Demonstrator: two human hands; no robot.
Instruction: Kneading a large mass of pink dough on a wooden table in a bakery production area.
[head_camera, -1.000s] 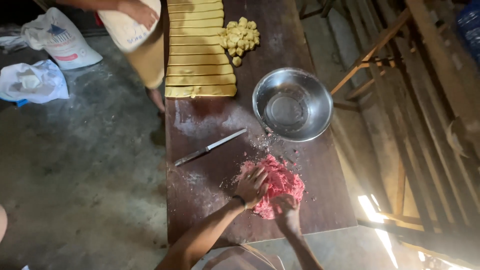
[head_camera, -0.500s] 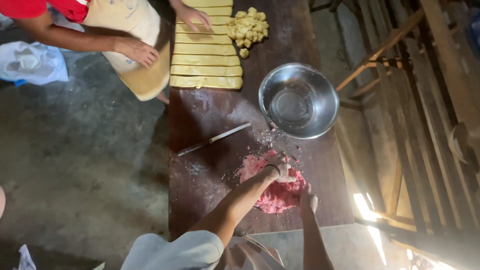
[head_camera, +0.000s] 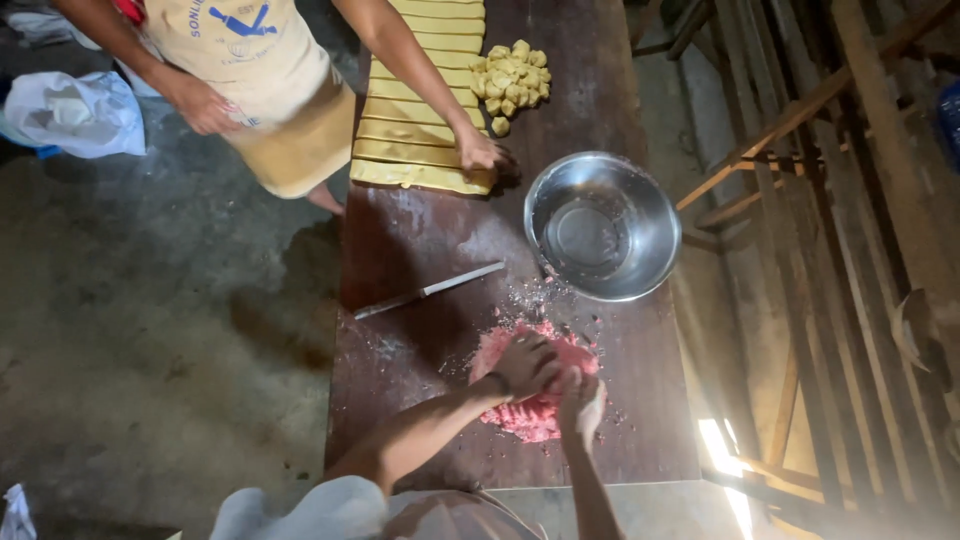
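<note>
Pink crumbly dough mass (head_camera: 530, 385) on a dark reddish-brown wooden table (head_camera: 410, 250) dusted white; shiny silver round metal bowl (head_camera: 602, 226); pale yellow flat dough strips (head_camera: 415, 120) and small yellow dough cubes (head_camera: 510, 78); silver long-bladed knife (head_camera: 430, 291); mustard-yellow apron with blue print (head_camera: 260, 80)

From my hands (head_camera: 550, 380) on the pink dough (head_camera: 530, 415), the steel bowl (head_camera: 603, 226) blocks one o'clock, close by. A knife (head_camera: 428, 291) lies across eleven o'clock. Bare table (head_camera: 400, 370) at nine is free. At twelve, another person's hand (head_camera: 480, 153) rests on yellow dough strips (head_camera: 405, 135).
</note>
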